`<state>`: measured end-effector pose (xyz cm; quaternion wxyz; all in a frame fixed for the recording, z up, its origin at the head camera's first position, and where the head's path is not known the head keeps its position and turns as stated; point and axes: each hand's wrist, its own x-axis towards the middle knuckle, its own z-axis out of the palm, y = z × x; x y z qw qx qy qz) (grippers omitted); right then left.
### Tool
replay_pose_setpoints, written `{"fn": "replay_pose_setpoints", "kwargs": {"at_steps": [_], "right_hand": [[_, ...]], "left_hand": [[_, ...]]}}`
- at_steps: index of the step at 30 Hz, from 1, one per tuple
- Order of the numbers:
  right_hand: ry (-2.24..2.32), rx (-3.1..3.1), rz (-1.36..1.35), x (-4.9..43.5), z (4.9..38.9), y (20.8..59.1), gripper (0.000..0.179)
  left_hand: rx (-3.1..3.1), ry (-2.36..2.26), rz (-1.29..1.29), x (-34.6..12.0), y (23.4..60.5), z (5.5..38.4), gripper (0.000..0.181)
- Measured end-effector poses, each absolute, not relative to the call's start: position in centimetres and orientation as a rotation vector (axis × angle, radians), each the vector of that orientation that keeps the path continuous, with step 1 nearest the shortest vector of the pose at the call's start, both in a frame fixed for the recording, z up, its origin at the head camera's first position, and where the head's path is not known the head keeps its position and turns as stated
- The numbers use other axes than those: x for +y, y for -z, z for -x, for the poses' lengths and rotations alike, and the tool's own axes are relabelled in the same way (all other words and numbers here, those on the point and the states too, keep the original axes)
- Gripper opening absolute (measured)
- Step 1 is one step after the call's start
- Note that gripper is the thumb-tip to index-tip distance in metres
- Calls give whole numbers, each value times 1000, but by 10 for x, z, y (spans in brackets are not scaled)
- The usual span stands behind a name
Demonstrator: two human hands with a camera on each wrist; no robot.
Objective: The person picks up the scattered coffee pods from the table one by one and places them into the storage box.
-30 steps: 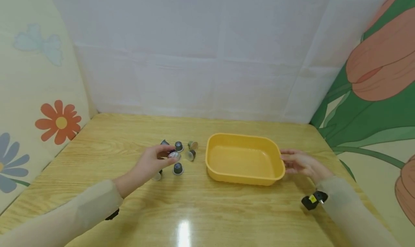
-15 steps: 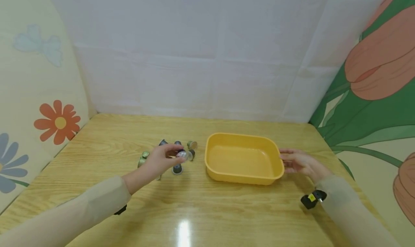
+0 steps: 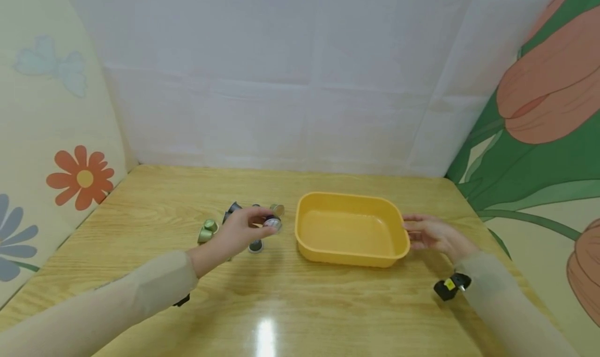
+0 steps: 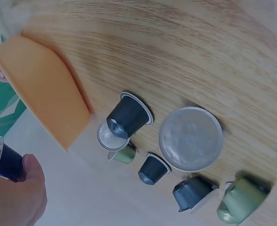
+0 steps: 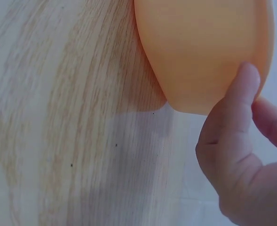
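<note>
A: Left hand (image 3: 236, 235): thumb and fingertips grasp one dark coffee capsule (image 3: 273, 222). It hangs in the air just left of the yellow basin (image 3: 344, 257), apart from its wall, silver lid tipped down.

B: Right hand (image 3: 436, 236)?

A: At the basin's right end, fingers loosely bent, touching the outer wall. No grip over the rim visible.

B: How best to handle this carry?

A: My judgement: pinch the firm body, spare the foil lid. Go above the rim, lower gently; a round capsule likely rolls if dropped. Right hand best braces lightly, since a shove could slide the basin.

B: Loose ones?

A: A standing capsule (image 4: 128, 117), dark, lid down; a green capsule (image 4: 243, 201) farther off, more between. Left hand hides some in the head view; no count.

B: Surface, room?

A: Wood-grain table (image 3: 328, 310), glossy, with glare (image 3: 265, 336) low in view. Creased white sheet (image 3: 234, 112) behind. Red flower (image 3: 82, 179) on the left panel, pink tulip (image 3: 544, 96) on the right.
</note>
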<state>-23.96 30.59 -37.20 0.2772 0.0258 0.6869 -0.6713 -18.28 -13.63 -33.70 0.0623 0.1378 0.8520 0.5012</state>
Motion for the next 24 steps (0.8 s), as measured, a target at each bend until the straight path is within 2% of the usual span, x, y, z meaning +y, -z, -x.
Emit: {"fn": "replay_pose_setpoints", "kwargs": {"at_steps": [6,14,24], "right_hand": [[1798,1859,-65,307,241,373,48],[1819,1837,-64,307,240,374,24],[1813,1836,-49,307,240,373,35]], "left_hand": [[2537,-1540,-419,-130,339,184,44],[2559,-1518,-446,-123,339,188,44],[2548,-1518,-452,-112,342,192,42]]}}
